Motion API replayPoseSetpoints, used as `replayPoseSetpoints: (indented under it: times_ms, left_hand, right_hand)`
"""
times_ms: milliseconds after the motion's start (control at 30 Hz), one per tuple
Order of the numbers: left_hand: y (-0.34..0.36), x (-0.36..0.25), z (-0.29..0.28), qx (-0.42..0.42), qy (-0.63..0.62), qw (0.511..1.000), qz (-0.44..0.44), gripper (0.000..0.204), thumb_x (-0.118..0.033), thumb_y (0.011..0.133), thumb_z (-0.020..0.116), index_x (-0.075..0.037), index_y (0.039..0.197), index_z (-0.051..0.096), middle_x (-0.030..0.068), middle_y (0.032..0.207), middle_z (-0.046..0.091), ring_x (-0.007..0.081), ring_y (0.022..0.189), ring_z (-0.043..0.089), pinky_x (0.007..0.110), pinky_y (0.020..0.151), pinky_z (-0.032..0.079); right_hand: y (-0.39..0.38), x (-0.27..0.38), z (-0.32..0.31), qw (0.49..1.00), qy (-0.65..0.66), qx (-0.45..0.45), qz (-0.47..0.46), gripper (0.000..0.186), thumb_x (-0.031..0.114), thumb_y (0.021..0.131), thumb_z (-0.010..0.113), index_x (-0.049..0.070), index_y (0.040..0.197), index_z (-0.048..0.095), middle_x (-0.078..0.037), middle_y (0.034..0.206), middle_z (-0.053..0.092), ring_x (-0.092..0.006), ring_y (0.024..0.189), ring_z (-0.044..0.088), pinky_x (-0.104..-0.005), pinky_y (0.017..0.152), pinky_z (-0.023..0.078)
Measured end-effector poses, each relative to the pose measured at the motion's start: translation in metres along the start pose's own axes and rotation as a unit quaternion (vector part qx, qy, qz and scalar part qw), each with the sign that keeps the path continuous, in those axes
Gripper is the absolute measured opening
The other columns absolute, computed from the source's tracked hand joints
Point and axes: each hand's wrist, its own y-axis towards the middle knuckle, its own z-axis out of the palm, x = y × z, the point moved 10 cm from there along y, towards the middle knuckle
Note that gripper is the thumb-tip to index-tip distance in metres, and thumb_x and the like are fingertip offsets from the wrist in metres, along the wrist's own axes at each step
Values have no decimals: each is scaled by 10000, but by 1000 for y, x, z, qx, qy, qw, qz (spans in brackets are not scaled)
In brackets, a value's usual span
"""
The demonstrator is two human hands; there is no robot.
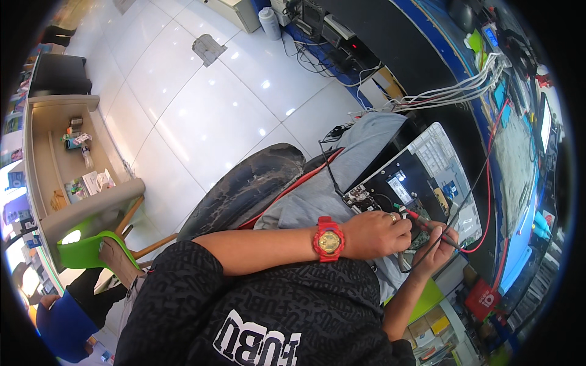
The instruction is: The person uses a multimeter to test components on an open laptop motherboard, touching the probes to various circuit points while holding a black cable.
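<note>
An opened laptop base (437, 160) lies tilted across my lap, its circuit board and inner parts exposed. My right hand (434, 245) is closed around a red test probe (416, 216), whose tip end points toward my left hand. A black lead (469, 194) passes by the same fingers; whether a second probe is held there is hard to see. My left hand (379, 234), below a red wristwatch (329, 240), is closed over the board's near edge. What its fingers grip, if anything, is hidden. The red lead (489, 171) runs up from my right hand toward the bench.
On the cluttered bench at the right stands a meter with a lit blue display (490, 35). White cables (455, 91) hang over the bench edge. A black chair seat (247, 183) is beside my leg, a green chair (91, 250) farther left. A bottle (269, 24) stands on the tiled floor.
</note>
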Motion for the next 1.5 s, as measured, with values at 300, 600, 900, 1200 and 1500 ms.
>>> replayPoseSetpoints:
  times_ms: [300,600,900,1200,1500]
  left_hand:
    - [1,0,5,32,-36,999,3,204,-134,822,665,-65,1012,641,84,1036,637,234,910,704,345,712,607]
    - [10,0,0,59,-47,997,5,259,-66,812,678,-26,1068,672,103,1020,650,248,903,703,334,711,583]
    - [13,-2,-1,62,-29,998,15,193,-41,836,716,-16,1027,695,104,1005,667,246,864,712,326,695,586]
    - [12,-2,-1,80,-27,996,13,242,-92,872,655,-48,1109,668,81,1032,647,232,909,706,334,693,586]
    - [9,-3,3,88,-4,996,9,285,-73,841,666,-58,1125,677,77,1050,651,228,936,721,326,742,601]
  right_hand:
    - [-6,-5,-1,1000,12,9,-1,71,22,1063,510,0,1125,485,-178,1001,662,-269,942,718,-407,903,593]
    - [-1,4,4,1000,25,15,-7,63,-6,1036,544,7,1075,496,-169,954,693,-209,889,690,-375,884,562]
    - [2,13,7,1000,-6,18,-19,70,7,1027,586,4,1061,525,-154,919,699,-202,843,691,-366,843,569]
    - [4,18,5,998,-27,9,-57,84,25,1013,602,9,1061,535,-147,890,718,-216,820,707,-353,782,554]
    - [4,13,6,999,-33,9,-40,88,9,1002,623,10,1040,544,-145,890,735,-212,802,719,-335,735,561]
